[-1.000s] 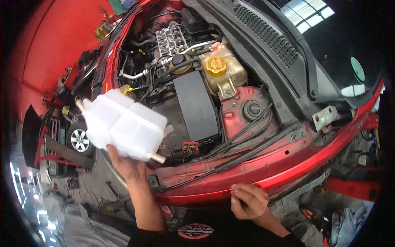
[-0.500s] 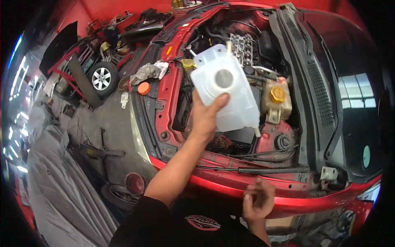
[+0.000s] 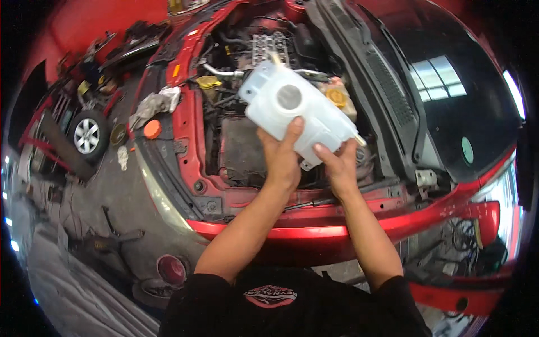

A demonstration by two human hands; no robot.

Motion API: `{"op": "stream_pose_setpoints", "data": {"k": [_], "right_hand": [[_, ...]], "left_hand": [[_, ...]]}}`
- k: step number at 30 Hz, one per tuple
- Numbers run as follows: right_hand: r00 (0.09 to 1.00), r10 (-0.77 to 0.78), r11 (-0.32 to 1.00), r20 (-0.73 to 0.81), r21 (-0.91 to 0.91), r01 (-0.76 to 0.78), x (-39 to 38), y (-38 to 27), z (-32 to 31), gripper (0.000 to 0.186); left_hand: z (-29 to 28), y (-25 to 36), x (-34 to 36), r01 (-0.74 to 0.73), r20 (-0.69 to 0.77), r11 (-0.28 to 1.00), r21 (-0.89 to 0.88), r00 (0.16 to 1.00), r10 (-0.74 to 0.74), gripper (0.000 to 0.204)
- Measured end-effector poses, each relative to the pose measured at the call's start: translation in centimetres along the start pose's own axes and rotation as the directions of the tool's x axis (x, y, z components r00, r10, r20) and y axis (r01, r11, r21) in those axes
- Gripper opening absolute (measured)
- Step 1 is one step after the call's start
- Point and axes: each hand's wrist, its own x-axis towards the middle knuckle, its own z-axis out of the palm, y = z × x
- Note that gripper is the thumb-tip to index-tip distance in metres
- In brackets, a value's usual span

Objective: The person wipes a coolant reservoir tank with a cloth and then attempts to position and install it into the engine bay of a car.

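Note:
A translucent white plastic reservoir (image 3: 297,112) with a round neck and side nipples is held tilted above the open engine bay. My left hand (image 3: 281,154) grips its lower left, thumb on the face below the neck. My right hand (image 3: 339,163) closes on its lower right corner. Behind it, partly hidden, sits a stained reservoir with a yellow cap (image 3: 337,98). Farther back are the bare metal engine top (image 3: 269,44) and a yellow cap (image 3: 208,82). A dark flat battery area (image 3: 241,143) shows below the held part.
The red front fender (image 3: 292,231) runs between me and the bay. A rag (image 3: 154,109) and orange cap (image 3: 152,129) lie on the car's left. A loose wheel (image 3: 87,135), parts and a grey cover (image 3: 62,281) are at the left. The windshield (image 3: 449,123) is at the right.
My right hand has risen from near the fender and taken hold of the reservoir. The reservoir has turned to show its round neck and now hangs more centrally over the bay.

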Motion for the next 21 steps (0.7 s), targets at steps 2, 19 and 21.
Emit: {"op": "stream_pose_setpoints", "data": {"k": [2, 19, 21], "right_hand": [[0.998, -0.049, 0.998, 0.046, -0.043, 0.051, 0.6, 0.9, 0.2, 0.09], [0.901, 0.258, 0.958, 0.349, 0.028, -0.285, -1.7, 2.1, 2.3, 0.093], [0.891, 0.305, 0.944, 0.336, 0.015, -0.329, -1.7, 2.0, 2.4, 0.091]], "left_hand": [[-0.5, 1.2, -0.8, 0.071, 0.009, 0.997, 0.037, 0.997, -0.071, 0.065], [-7.2, 5.5, 0.1, 0.042, 0.05, 0.98, 0.196, 0.997, -0.053, 0.074], [-6.7, 5.2, 0.2, 0.033, 0.028, 0.978, 0.205, 0.999, -0.039, 0.073]]}}
